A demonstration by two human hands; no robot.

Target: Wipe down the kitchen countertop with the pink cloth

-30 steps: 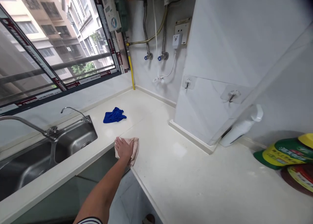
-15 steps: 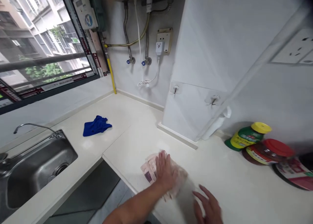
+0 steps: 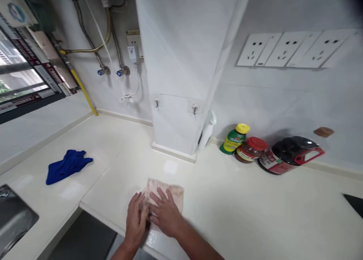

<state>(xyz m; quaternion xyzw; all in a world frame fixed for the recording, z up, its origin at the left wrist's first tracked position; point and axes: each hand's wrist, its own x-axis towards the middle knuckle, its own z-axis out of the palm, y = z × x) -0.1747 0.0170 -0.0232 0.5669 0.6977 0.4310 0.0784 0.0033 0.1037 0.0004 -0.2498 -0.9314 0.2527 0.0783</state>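
Note:
A pale pink cloth (image 3: pixel 176 195) lies spread on the white countertop near its front edge. My right hand (image 3: pixel 166 214) rests on it palm down, fingers stretched and apart. At the cloth's left edge is my left hand (image 3: pixel 135 217), its fingers extended and slightly bent, close to the right fingertips. The left palm and the part of the cloth under both hands are hidden. Wet-looking droplets show on the counter just in front of the right wrist.
A blue cloth (image 3: pixel 68 165) lies at the left, near the steel sink (image 3: pixel 19 218). Along the wall stand a white spray bottle (image 3: pixel 208 131), a green bottle (image 3: pixel 234 139), a red-lidded jar (image 3: pixel 251 150) and a large dark jug (image 3: pixel 289 154). A wall column (image 3: pixel 176 127) juts out behind.
The view has turned to the right. My right hand has moved from beside the pink cloth onto it. My left hand has shifted to the cloth's left edge, and the cloth lies flatter.

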